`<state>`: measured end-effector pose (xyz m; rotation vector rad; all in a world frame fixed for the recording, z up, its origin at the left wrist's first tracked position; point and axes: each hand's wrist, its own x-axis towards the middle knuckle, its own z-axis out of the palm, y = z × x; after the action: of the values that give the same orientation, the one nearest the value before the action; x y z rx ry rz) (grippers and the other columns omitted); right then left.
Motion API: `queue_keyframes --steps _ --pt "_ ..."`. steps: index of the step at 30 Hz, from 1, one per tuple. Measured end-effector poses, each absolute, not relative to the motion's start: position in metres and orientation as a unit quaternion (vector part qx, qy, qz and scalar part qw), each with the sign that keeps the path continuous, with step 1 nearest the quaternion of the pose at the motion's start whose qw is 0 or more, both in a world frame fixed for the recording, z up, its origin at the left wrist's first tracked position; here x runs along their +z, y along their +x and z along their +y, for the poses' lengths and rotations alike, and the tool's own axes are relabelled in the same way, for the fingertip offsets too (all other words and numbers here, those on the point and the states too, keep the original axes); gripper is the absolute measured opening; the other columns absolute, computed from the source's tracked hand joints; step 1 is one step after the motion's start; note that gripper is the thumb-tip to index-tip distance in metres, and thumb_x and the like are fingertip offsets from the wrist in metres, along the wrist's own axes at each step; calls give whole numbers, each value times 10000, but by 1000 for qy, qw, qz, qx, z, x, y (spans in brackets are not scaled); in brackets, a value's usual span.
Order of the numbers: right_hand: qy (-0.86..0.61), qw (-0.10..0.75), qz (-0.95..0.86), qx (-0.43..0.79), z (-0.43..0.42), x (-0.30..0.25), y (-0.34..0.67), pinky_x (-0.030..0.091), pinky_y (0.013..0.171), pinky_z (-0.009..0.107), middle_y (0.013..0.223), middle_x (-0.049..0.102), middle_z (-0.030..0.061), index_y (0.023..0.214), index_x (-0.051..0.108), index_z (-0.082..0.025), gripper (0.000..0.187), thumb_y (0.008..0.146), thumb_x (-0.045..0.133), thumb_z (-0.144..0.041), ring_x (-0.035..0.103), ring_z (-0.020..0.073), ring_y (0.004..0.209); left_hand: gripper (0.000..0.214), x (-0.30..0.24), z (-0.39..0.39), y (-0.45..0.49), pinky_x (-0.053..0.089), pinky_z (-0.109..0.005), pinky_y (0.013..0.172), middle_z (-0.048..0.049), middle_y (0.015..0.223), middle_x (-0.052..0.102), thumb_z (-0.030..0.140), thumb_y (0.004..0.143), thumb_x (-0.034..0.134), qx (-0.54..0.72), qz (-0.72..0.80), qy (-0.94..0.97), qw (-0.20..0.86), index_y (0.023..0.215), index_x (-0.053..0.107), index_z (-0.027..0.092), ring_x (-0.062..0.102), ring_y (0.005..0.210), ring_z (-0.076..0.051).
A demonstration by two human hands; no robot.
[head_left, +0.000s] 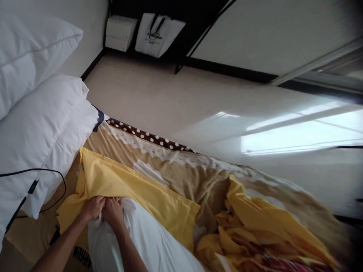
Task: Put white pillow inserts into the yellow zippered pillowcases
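A white pillow (159,241) lies at the lower middle, its near end running out of view. My left hand (95,207) and my right hand (112,211) are side by side at its far end, fingers closed and bunching the white fabric. The fingertips meet the edge of a yellow pillowcase (136,185), which is spread flat under and beyond the pillow. Whether the fingers also pinch the pillowcase is hidden.
White pillows (42,124) are stacked on the left, with a black cable (53,170) across them. Crumpled yellow fabric (255,223) lies on the tan patterned blanket (176,170). Beyond the bed are a floor (147,90), a white bag (155,39) and a white box (119,34).
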<state>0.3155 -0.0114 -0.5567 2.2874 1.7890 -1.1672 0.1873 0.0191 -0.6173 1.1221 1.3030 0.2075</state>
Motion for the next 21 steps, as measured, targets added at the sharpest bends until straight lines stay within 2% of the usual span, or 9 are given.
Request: queue_keyframes --steps 6,11,14,18,21 --pt "720 -64 591 -358 -28 -574 291 313 1029 466 1266 632 125 1271 635 -244 357 960 465 -283 506 299 1224 72 -609 8 188 247 -428 1164 -109 1002 696 197 779 619 96 589 490 635 744 671 232 549 1157 -323" --pt "713 -111 578 -382 -31 -580 304 242 1101 403 1169 697 70 1141 697 -240 299 942 478 -204 551 226 1186 136 -610 -10 187 158 -421 1218 -133 1110 683 139 737 648 118 621 447 633 838 690 219 462 1322 -329" --pt "713 -122 576 -381 -26 -575 313 240 1111 371 1179 698 51 1149 694 -258 318 937 466 -192 549 200 1197 197 -607 -19 191 162 -434 1222 -140 1218 657 215 784 650 122 651 440 607 979 676 220 445 1354 -323" --pt "721 -101 573 -377 -17 -565 317 257 1106 380 1241 663 82 1185 668 -214 391 830 515 -152 517 236 1236 364 -598 -20 176 221 -426 1202 -141 1374 576 373 853 615 107 654 505 553 1180 621 212 431 1373 -315" --pt "725 -74 568 -383 -10 -564 313 277 1088 400 1220 661 112 1177 656 -180 481 728 510 -93 514 262 1233 356 -601 -8 157 204 -358 1211 -100 1418 551 348 885 544 122 645 442 612 1205 626 216 384 1413 -263"
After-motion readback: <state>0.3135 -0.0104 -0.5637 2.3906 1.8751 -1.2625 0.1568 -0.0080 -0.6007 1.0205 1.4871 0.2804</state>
